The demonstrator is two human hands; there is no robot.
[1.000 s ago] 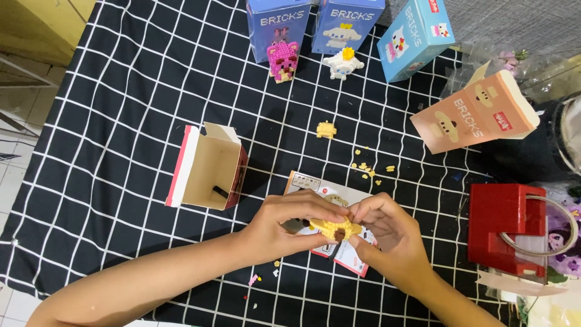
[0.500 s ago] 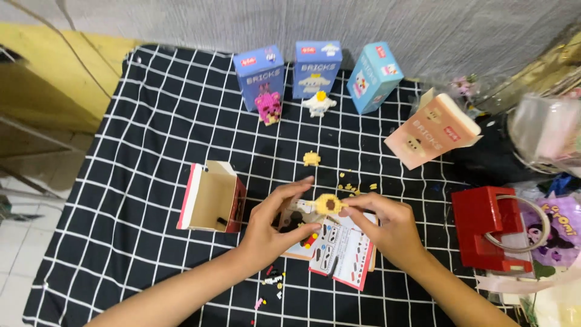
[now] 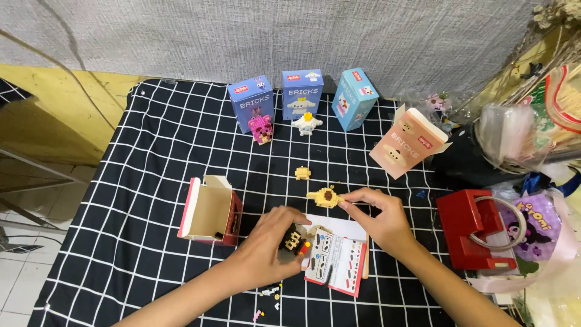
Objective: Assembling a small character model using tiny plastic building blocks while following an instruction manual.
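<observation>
My right hand [image 3: 378,219] pinches a small yellow brick assembly [image 3: 325,196] at its fingertips, held just above the black grid cloth [image 3: 145,175]. My left hand [image 3: 269,248] grips a small dark brown brick piece [image 3: 294,241] with red and yellow bits. Both hands hover over an open instruction leaflet [image 3: 336,257]. A loose yellow brick cluster [image 3: 302,173] lies on the cloth beyond the hands.
An open red-edged carton [image 3: 209,210] lies to the left. Three blue boxes [image 3: 301,92] stand at the back with a pink figure [image 3: 261,129] and a white figure [image 3: 306,123]. A tan box [image 3: 407,144] leans right. A red container [image 3: 475,228] sits at the right edge.
The hands have drawn apart: the right took the yellow assembly up and away, the left kept the dark piece. The camera tilted up, showing more of the wall.
</observation>
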